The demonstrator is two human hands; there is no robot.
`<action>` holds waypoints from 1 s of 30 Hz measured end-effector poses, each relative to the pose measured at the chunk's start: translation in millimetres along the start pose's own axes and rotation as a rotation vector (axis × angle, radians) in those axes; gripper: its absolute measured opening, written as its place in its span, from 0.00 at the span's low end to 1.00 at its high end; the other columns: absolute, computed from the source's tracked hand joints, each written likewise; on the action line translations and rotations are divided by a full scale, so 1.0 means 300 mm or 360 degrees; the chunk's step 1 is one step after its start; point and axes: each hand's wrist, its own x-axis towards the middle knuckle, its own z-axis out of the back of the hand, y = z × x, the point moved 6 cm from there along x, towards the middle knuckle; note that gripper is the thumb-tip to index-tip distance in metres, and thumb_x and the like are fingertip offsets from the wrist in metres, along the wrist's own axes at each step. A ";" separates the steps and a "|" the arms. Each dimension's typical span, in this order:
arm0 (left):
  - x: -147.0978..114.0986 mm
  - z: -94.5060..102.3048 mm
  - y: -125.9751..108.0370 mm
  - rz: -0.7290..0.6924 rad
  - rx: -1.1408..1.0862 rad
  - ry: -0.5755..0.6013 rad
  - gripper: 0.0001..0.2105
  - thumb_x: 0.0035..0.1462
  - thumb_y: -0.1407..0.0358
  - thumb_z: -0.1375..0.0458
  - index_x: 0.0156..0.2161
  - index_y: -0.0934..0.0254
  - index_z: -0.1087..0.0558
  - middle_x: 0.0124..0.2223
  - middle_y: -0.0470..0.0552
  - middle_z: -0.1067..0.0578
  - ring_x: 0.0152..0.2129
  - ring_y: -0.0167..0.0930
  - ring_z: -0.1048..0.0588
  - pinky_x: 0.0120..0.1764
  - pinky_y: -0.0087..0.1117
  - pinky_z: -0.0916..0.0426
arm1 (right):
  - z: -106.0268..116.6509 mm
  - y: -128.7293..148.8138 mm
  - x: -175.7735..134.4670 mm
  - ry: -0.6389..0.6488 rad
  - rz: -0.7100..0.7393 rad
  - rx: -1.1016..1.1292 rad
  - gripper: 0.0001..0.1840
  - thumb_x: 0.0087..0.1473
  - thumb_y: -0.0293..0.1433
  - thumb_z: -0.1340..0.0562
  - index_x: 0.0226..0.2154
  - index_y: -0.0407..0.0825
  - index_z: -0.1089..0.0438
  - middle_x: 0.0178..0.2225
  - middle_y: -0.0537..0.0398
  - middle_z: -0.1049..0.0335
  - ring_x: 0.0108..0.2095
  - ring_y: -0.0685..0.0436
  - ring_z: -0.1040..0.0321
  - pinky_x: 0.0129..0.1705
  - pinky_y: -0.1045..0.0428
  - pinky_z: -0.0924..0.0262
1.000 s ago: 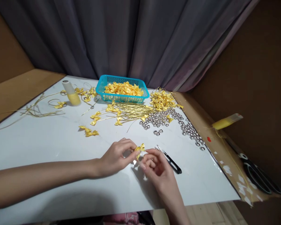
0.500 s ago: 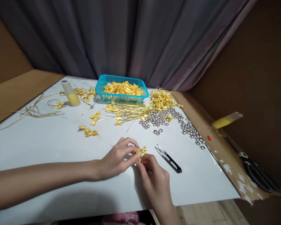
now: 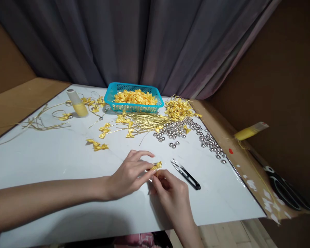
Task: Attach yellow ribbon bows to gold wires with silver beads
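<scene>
At the far left of our counter [image 3: 54, 155] we have loose gold cords [image 3: 45, 124], then a looped bow [image 3: 64, 116] beside a yellow thread spool [image 3: 80, 108] that stands on end. A few spare bows [image 3: 100, 147] lie nearer us.

Our left hand [image 3: 131, 174] has its thumb and forefinger nipped on a small yellow bow [image 3: 158, 165], raised over the counter near its middle; the other fingers are loosely spread. Behind sits our blue basket [image 3: 110, 98], heaped with bows, and in front of it a bundle of gold cord [image 3: 144, 121].

Our right hand [image 3: 173, 191] is curled, thumb and forefinger together just under the held bow; we cannot tell what they grip. Past it lie silver beads [image 3: 173, 130], black-handled snips [image 3: 188, 177] with parted blades, and, farthest right, scissors [image 3: 284, 189].
</scene>
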 end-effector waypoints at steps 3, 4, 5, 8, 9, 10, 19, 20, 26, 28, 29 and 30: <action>0.004 0.009 -0.014 -0.0095 0.0070 -0.0055 0.05 0.60 0.73 0.48 0.37 0.66 0.30 0.31 0.51 0.23 0.45 0.36 0.29 0.40 0.36 0.42 | 0.007 -0.001 0.001 -0.0069 0.0022 0.0057 0.07 0.55 0.30 0.44 0.26 0.49 0.36 0.23 0.58 0.33 0.21 0.50 0.33 0.25 0.56 0.38; 0.005 0.011 -0.017 -0.0107 0.0091 -0.0068 0.06 0.60 0.73 0.48 0.37 0.66 0.30 0.31 0.51 0.22 0.45 0.37 0.29 0.40 0.36 0.42 | 0.009 0.000 0.001 -0.0098 0.0043 0.0067 0.07 0.55 0.31 0.44 0.27 0.49 0.35 0.25 0.57 0.33 0.23 0.50 0.33 0.25 0.55 0.38; 0.006 0.013 -0.018 -0.0109 0.0107 -0.0076 0.06 0.60 0.73 0.48 0.36 0.66 0.30 0.31 0.51 0.22 0.45 0.37 0.28 0.39 0.37 0.43 | 0.011 0.002 0.001 -0.0121 0.0068 0.0071 0.06 0.55 0.31 0.44 0.27 0.49 0.35 0.26 0.56 0.33 0.24 0.49 0.32 0.26 0.55 0.37; 0.009 0.015 -0.018 -0.0092 0.0120 -0.0084 0.05 0.59 0.74 0.48 0.36 0.66 0.30 0.30 0.50 0.22 0.45 0.37 0.28 0.39 0.36 0.43 | 0.012 0.009 0.001 -0.0143 0.0132 0.0068 0.07 0.56 0.30 0.44 0.27 0.49 0.35 0.29 0.55 0.36 0.25 0.50 0.34 0.26 0.56 0.36; 0.010 0.016 -0.018 -0.0092 0.0118 -0.0086 0.05 0.59 0.75 0.48 0.36 0.66 0.30 0.30 0.50 0.22 0.45 0.37 0.27 0.38 0.36 0.43 | 0.013 0.010 0.001 -0.0145 0.0137 0.0074 0.07 0.56 0.29 0.43 0.27 0.49 0.35 0.29 0.55 0.36 0.25 0.51 0.35 0.25 0.56 0.37; 0.011 0.016 -0.019 -0.0090 0.0113 -0.0086 0.05 0.59 0.75 0.47 0.36 0.66 0.30 0.31 0.50 0.22 0.45 0.37 0.27 0.38 0.36 0.43 | 0.013 0.010 0.001 -0.0148 0.0136 0.0083 0.06 0.56 0.29 0.43 0.27 0.48 0.35 0.30 0.55 0.37 0.24 0.51 0.35 0.24 0.56 0.37; 0.010 0.006 0.010 0.0069 -0.0040 -0.0005 0.06 0.60 0.72 0.48 0.35 0.65 0.29 0.33 0.50 0.21 0.42 0.35 0.25 0.40 0.36 0.43 | -0.009 0.004 0.010 0.0077 0.0038 0.0118 0.13 0.59 0.33 0.46 0.26 0.48 0.33 0.23 0.56 0.35 0.23 0.49 0.36 0.26 0.54 0.40; 0.008 0.003 0.015 0.0092 -0.0086 0.0006 0.06 0.60 0.72 0.48 0.36 0.65 0.29 0.36 0.52 0.21 0.41 0.34 0.25 0.40 0.36 0.42 | -0.009 0.005 0.011 0.0100 0.0019 0.0159 0.14 0.59 0.34 0.47 0.26 0.48 0.33 0.22 0.56 0.35 0.23 0.49 0.36 0.26 0.54 0.41; 0.003 -0.004 0.027 0.0137 -0.0317 0.0014 0.06 0.60 0.72 0.47 0.41 0.66 0.29 0.39 0.53 0.22 0.37 0.30 0.24 0.40 0.34 0.38 | -0.008 0.003 0.015 0.0217 -0.0140 0.0399 0.15 0.59 0.34 0.46 0.23 0.48 0.34 0.17 0.60 0.37 0.20 0.50 0.39 0.27 0.54 0.42; 0.003 -0.005 0.030 0.0164 -0.0355 0.0014 0.06 0.60 0.72 0.47 0.41 0.66 0.28 0.39 0.52 0.21 0.36 0.30 0.24 0.39 0.34 0.38 | -0.008 -0.001 0.015 0.0237 -0.0205 0.0493 0.14 0.58 0.35 0.45 0.24 0.47 0.35 0.16 0.61 0.38 0.19 0.51 0.40 0.25 0.55 0.43; 0.003 -0.004 0.031 0.0182 -0.0372 0.0013 0.07 0.60 0.72 0.47 0.41 0.65 0.28 0.38 0.51 0.21 0.35 0.30 0.24 0.38 0.34 0.38 | -0.008 -0.002 0.015 0.0245 -0.0229 0.0536 0.13 0.58 0.35 0.45 0.24 0.47 0.35 0.16 0.61 0.38 0.18 0.51 0.41 0.25 0.55 0.44; 0.003 -0.004 0.033 0.0205 -0.0389 0.0015 0.07 0.60 0.72 0.47 0.41 0.64 0.28 0.38 0.50 0.21 0.34 0.29 0.24 0.38 0.35 0.38 | -0.009 -0.003 0.015 0.0255 -0.0248 0.0573 0.13 0.58 0.35 0.44 0.24 0.48 0.35 0.16 0.62 0.39 0.18 0.51 0.41 0.24 0.55 0.44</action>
